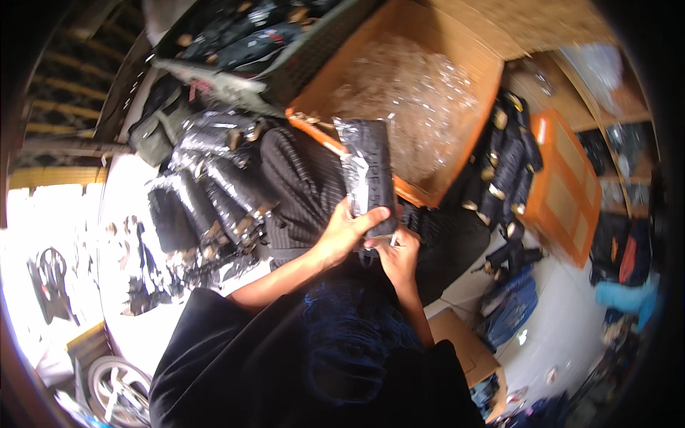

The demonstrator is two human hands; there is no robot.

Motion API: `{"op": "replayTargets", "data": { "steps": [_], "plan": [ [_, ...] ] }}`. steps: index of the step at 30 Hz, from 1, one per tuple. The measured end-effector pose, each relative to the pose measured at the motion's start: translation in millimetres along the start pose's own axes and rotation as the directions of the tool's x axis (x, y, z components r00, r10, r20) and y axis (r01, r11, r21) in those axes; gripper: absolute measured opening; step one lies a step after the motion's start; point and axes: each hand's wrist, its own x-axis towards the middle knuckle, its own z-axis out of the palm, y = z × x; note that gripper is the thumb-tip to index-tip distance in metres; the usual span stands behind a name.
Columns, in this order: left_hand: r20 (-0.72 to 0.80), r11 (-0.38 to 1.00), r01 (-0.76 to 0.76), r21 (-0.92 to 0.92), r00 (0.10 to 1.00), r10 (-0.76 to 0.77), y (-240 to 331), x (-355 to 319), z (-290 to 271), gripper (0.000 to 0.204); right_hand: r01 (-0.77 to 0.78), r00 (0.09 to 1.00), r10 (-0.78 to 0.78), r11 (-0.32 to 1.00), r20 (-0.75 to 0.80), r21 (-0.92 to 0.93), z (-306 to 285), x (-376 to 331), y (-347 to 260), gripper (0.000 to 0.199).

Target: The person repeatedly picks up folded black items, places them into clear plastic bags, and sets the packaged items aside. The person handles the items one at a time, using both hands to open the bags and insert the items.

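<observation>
Upright in front of me is a black rolled item in a shiny clear plastic bag (369, 167); its exact kind is not plain. My left hand (349, 230) is closed around its lower left side, with the thumb across the front. At the bottom end, my right hand (401, 253) has its fingers closed on the bag's edge. Just beyond the roll is an orange-brown cardboard box (421, 197), holding a heap of loose clear plastic bags (421, 100). To the left lie several similar bagged black rolls (207, 196). Several black rolls without shiny bags (508, 167) are heaped on the right.
A green crate (267, 89) of dark items stands at the far left of the box. An orange carton (564, 189) is at the right, near shelves (624, 171). Lower right are a blue bundle (510, 307) and an open cardboard box (460, 342). A wheel (118, 392) shows lower left.
</observation>
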Motion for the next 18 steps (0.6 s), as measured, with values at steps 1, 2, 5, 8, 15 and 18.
{"op": "replayTargets", "data": {
  "steps": [1, 2, 5, 8, 15, 18],
  "plan": [
    [-0.016, 1.000, -0.006, -0.023, 1.000, 0.006, -2.0, -1.5, -2.1, 0.038, -0.004, 1.000, 0.004, 1.000, 0.007, -0.018, 2.7, -1.5, -0.2, 0.015],
    [-0.030, 0.999, -0.013, -0.046, 0.999, 0.011, -1.9, -4.1, -7.1, 0.036, -0.007, 1.000, 0.008, 0.999, 0.014, -0.037, 5.9, -2.5, 0.3, 0.012],
    [-0.113, 1.000, 0.001, 0.028, 0.994, 0.002, 7.6, -10.0, -24.1, 0.037, 0.062, 0.994, -0.044, 0.980, 0.099, -0.188, 14.5, -2.1, 6.2, 0.019],
    [-0.258, 0.989, -0.121, 0.087, 0.956, 0.140, 18.7, -18.7, -42.5, 0.042, 0.046, 0.978, -0.027, 0.995, 0.208, -0.084, 30.5, 5.2, 6.1, 0.019],
    [-0.644, 0.878, -0.055, 0.476, 0.658, 0.390, 72.0, -72.3, -147.1, 0.055, -0.070, 0.954, 0.086, 0.995, 0.288, -0.067, 29.3, 21.2, 7.7, 0.016],
    [-0.626, 0.609, 0.219, 0.762, 0.485, 0.610, 58.3, -99.9, -222.6, 0.067, -0.132, 0.941, 0.151, 0.988, 0.302, -0.082, 20.3, 20.9, 16.5, 0.016]
  ]
}}
